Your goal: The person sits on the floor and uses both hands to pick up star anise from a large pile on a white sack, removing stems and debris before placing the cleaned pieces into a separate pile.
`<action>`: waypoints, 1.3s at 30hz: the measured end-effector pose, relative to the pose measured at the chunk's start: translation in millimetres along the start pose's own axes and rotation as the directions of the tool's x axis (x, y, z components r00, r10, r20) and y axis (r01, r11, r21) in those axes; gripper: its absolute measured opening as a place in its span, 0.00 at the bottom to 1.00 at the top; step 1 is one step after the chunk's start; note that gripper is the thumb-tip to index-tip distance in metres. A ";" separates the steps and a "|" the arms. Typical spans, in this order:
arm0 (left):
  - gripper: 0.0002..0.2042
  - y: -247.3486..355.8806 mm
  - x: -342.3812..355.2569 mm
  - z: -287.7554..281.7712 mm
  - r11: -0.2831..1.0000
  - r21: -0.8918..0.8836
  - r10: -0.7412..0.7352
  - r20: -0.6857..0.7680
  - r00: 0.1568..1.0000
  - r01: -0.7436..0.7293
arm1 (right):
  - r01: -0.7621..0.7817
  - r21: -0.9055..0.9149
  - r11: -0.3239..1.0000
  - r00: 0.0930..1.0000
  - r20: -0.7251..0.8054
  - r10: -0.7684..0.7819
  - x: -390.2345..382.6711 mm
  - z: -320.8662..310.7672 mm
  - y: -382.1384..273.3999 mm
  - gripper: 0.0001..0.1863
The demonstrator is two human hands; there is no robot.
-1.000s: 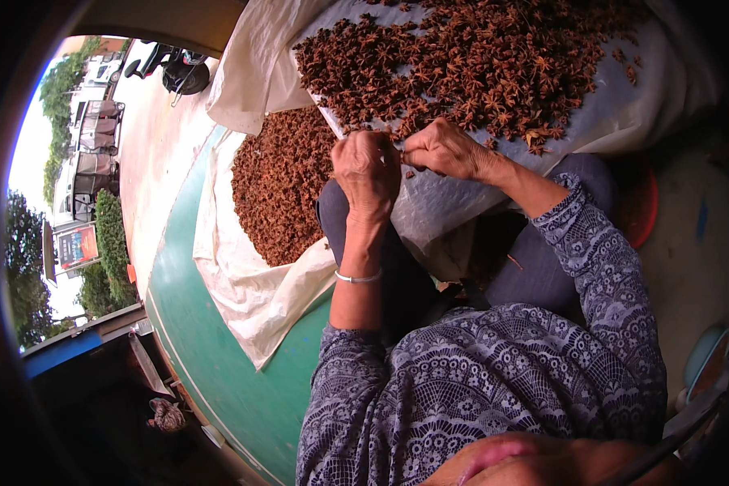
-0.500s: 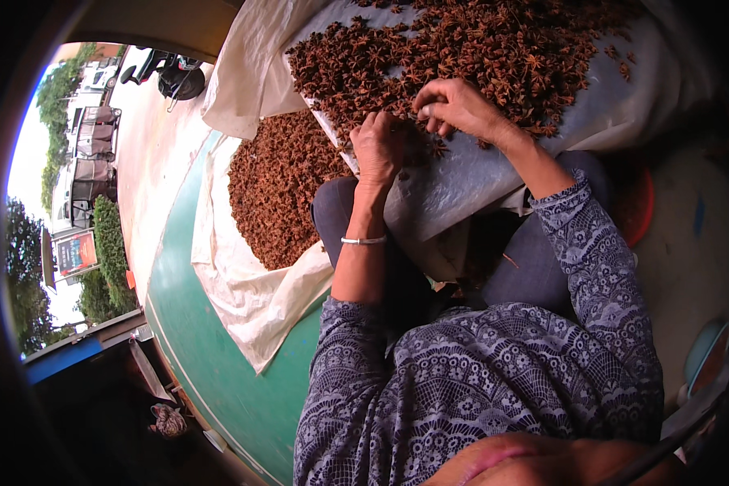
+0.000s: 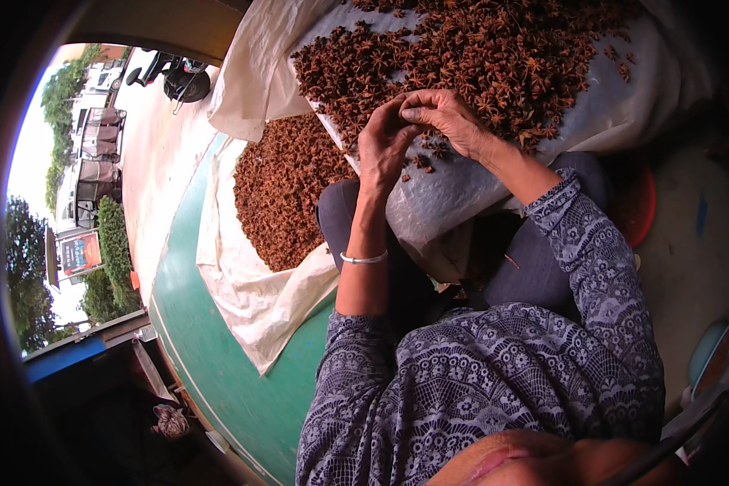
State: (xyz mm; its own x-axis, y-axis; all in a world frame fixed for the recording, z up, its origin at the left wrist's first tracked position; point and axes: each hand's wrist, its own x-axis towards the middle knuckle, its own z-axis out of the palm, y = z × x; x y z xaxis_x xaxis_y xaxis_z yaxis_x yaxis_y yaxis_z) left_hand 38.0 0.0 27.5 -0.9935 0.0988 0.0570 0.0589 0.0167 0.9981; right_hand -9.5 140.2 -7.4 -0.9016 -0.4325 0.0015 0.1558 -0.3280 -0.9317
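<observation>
My left hand [image 3: 381,142] and my right hand [image 3: 449,121] meet at their curled fingertips over the front edge of a pale plastic sheet [image 3: 445,194]. Both are closed, and whatever lies between their fingers is hidden or too small to make out. Behind them on the sheet is a spread of brown star anise [image 3: 502,65], with a few loose pieces [image 3: 421,162] just below my fingers. A denser heap of smaller brown pieces [image 3: 279,194] lies on a white sheet [image 3: 251,308] at the left. My wrists and patterned sleeves reach up from below.
My bent knees [image 3: 526,275] are under the sheet's edge. A green floor [image 3: 186,348] runs along the left, toward a parked scooter [image 3: 182,77], covered carts and hedges outside. At the right are a red basin [image 3: 640,211] and a teal container [image 3: 705,356].
Both hands have risen toward the star anise since a second ago. My right hand, apart with loosely spread fingers half a second ago, has now closed in against my left hand.
</observation>
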 end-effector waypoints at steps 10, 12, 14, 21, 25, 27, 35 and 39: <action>0.21 -20.8 8.3 26.7 0.984 0.156 0.116 -0.195 0.974 -0.086 | -0.027 0.463 0.886 0.997 -0.048 0.055 0.9 -4.4 11.5 0.09; 0.18 -27.4 6.3 32.4 0.986 0.140 0.122 -0.251 0.960 -0.089 | -0.057 0.565 0.823 0.995 -0.033 0.092 4.5 -11.6 16.8 0.09; 0.16 -37.1 3.9 32.6 0.976 0.173 0.179 -0.314 0.932 -0.129 | -0.053 0.621 0.782 0.996 -0.022 0.085 1.6 -5.9 16.0 0.10; 0.05 -14.4 -7.3 17.5 0.994 0.082 0.085 -0.209 0.974 -0.069 | -0.044 -0.028 0.999 0.999 0.015 0.044 -3.0 -10.7 -25.5 0.10; 0.05 -10.1 -10.1 3.2 0.951 0.306 0.116 -0.190 0.975 -0.054 | 0.212 -0.436 0.875 0.977 0.085 -0.194 -7.2 -7.2 -30.7 0.04; 0.06 3.3 -10.6 4.9 0.944 0.328 0.030 -0.232 0.972 0.049 | 0.366 -0.460 0.809 0.925 0.084 -0.371 -8.2 -5.4 -26.4 0.03; 0.17 -30.8 -2.8 -57.9 0.648 0.760 0.473 -0.452 0.756 0.048 | -0.347 -0.532 0.772 0.147 0.782 0.605 -36.4 7.6 -66.5 0.18; 0.09 -29.8 2.2 -17.1 0.286 0.955 0.228 -0.143 0.963 0.074 | -0.128 -0.588 0.799 0.889 0.290 0.355 -12.8 -11.4 -40.6 0.10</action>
State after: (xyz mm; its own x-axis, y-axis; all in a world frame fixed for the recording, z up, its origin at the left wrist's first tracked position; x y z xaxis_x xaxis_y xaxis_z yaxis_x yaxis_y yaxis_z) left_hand 32.4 -17.3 -1.7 -0.9574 -0.0429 0.2857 0.0369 0.9627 0.2681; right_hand -8.8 168.7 26.3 -0.6292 -0.7441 -0.2245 0.0023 0.2870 -0.9579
